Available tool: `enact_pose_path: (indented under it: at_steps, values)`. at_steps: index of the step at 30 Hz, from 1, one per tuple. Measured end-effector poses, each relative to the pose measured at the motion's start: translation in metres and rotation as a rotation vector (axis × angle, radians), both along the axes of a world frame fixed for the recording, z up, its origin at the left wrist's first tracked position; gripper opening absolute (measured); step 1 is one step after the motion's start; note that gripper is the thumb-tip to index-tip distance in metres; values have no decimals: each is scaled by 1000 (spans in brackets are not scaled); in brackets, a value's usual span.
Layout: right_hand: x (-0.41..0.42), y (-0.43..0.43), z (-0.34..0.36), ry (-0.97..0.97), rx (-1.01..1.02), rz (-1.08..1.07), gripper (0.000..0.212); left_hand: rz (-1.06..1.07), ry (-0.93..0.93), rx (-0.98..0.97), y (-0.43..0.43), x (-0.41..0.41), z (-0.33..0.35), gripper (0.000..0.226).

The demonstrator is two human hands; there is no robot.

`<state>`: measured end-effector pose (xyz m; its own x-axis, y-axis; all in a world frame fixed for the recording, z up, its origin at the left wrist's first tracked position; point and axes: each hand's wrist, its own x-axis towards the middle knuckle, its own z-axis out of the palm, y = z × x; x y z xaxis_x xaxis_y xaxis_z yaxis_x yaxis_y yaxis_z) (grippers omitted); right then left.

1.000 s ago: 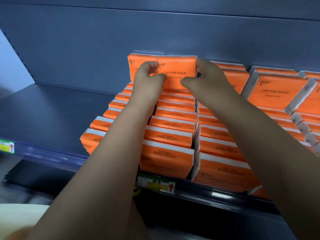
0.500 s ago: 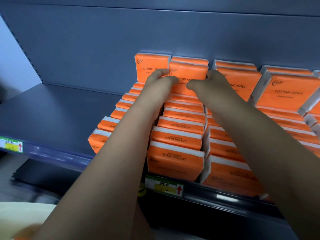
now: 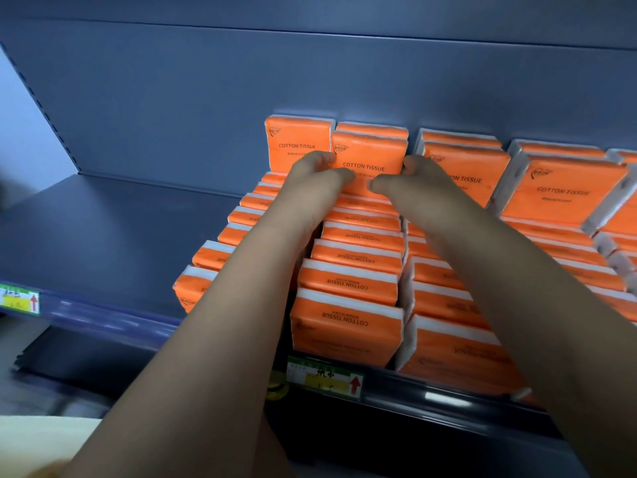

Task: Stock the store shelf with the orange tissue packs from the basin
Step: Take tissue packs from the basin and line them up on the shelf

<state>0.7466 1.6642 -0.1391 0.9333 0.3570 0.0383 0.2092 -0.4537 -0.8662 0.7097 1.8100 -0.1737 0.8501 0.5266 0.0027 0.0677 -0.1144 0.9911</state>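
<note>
Rows of orange tissue packs fill the right part of the dark blue shelf (image 3: 113, 236). At the back of the second row stands an upright orange tissue pack (image 3: 370, 157) marked COTTON TISSUE. My left hand (image 3: 315, 182) grips its left edge and my right hand (image 3: 410, 182) grips its right edge, with both thumbs lying across its lower front. Another upright pack (image 3: 296, 141) stands just left of it against the back wall. A pale basin corner (image 3: 38, 439) shows at the bottom left; what it holds is out of view.
The shelf's left half is bare blue metal. More upright packs (image 3: 562, 191) lean at the back right. Price tags (image 3: 325, 376) sit on the shelf's front rail, and a darker lower shelf lies underneath.
The pack between my hands has sunk lower into the back of its row, in front of another upright pack. My view has shifted slightly left.
</note>
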Motion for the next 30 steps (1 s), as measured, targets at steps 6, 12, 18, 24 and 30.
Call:
enact_pose_path:
  at_steps: [6, 12, 18, 24, 30]
  values:
    - [-8, -1, -1, -72, -12, -86, 16, 76, -28, 67, -6, -9, 3, 57]
    - [-34, -9, 1, -327, -193, -10, 46, 183, -60, 859, -9, -45, 2, 47]
    - [-79, 2, -18, -716, -306, 141, 57, 250, 84, 1124, -2, -116, -1, 71]
    - [-184, 51, -40, -788, -177, 384, 60, 406, 218, 1244, 22, -267, -24, 64]
    - [-270, 95, -55, -846, -137, 625, 57, 548, 520, 1190, 57, -405, -49, 72]
